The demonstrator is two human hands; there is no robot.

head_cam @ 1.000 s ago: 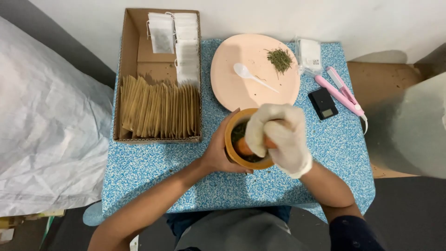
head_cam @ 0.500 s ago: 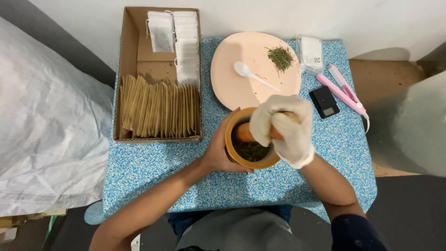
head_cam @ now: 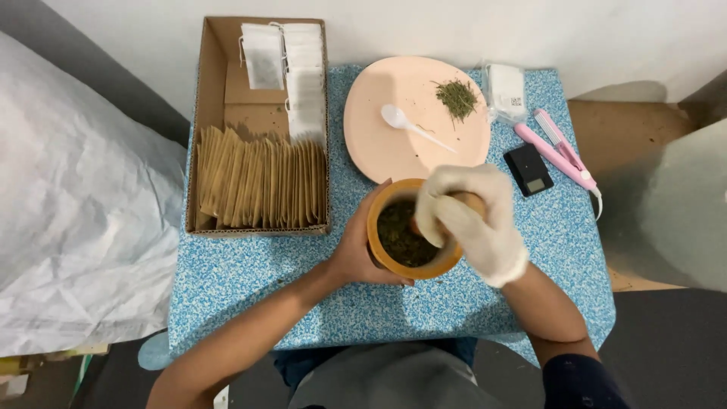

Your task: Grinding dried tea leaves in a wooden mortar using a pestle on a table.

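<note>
Speckled blue worktop (head_cam: 250,280) carried everything; your left hand (head_cam: 360,250) cupped the heavy, stiff mortar (head_cam: 409,235), your gloved right hand (head_cam: 473,220) had its fingers wrapped round the pestle (head_cam: 463,201).

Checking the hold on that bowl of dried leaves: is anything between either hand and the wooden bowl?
Nothing visible. The bare left hand wraps directly against the wooden bowl's left side. The gloved right hand sits over the rim, its grip shut on a wooden pestle that dips into the dried leaves.
</note>
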